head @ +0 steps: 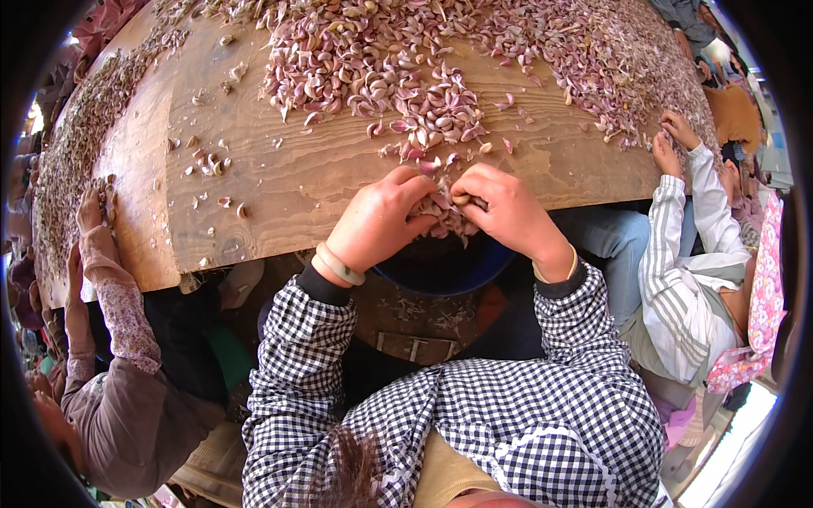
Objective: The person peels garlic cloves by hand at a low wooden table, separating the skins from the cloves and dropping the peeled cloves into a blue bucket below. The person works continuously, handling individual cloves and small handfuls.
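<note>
At the near edge of the wooden table, my left hand curls around a loose clump of garlic cloves and papery skins. My right hand faces it, with thumb and forefinger pinched on a pale garlic clove. Skins hang down between the two hands. Below them, partly hidden by my wrists, is a dark blue basin whose contents are in shadow. Just beyond my fingertips a trail of pinkish garlic cloves runs back into a large heap.
Another heap of garlic spreads along the right, and more lies in a band at left. A few stray cloves sit left of my hands. Co-workers' hands at right and a hand at left are at the table.
</note>
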A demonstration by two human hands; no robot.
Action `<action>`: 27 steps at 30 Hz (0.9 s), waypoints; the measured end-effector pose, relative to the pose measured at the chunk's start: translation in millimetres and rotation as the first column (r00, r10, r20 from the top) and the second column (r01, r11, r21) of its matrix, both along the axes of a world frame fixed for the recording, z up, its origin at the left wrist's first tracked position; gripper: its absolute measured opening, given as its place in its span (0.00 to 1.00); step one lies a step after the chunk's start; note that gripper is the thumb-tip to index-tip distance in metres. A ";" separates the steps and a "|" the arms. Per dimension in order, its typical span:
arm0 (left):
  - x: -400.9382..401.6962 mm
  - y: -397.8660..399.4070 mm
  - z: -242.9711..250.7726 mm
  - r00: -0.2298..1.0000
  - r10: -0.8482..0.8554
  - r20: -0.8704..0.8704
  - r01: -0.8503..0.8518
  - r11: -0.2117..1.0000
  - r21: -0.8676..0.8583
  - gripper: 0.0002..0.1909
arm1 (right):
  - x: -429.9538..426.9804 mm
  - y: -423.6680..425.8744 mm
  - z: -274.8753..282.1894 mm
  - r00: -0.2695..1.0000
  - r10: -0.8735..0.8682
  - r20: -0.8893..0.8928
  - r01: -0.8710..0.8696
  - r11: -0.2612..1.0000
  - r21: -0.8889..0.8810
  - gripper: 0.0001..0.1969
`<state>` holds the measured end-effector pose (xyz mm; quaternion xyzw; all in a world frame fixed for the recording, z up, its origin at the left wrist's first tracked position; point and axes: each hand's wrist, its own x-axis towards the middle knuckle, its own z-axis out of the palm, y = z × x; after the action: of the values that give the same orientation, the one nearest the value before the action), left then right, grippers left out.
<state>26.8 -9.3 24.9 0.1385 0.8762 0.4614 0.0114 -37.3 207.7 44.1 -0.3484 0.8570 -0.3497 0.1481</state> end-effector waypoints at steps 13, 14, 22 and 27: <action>-21.9 -4.5 -1.9 0.889 0.418 -0.189 -0.436 0.898 -0.065 0.18 | -50.9 0.6 8.2 0.945 -0.305 -0.119 0.313 0.948 0.056 0.19; -26.5 -6.4 -3.4 0.864 0.434 -0.256 -0.470 0.877 -0.100 0.21 | -59.4 -5.6 1.8 0.899 -0.370 -0.233 0.398 0.914 0.084 0.20; -36.4 -5.0 -12.8 0.946 0.238 -0.219 -0.272 0.952 -0.140 0.24 | -48.0 -34.2 -12.9 0.987 -0.087 -0.131 0.074 0.992 -0.104 0.13; -26.1 -4.1 -13.2 0.979 0.179 -0.101 -0.189 0.976 -0.107 0.14 | -33.2 -25.7 -6.2 0.997 -0.069 0.036 0.073 0.991 -0.114 0.08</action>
<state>0.7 -13.4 11.6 0.0767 0.9102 0.4019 -0.0634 -70.4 182.0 38.0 -0.3200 0.8449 -0.4090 0.1287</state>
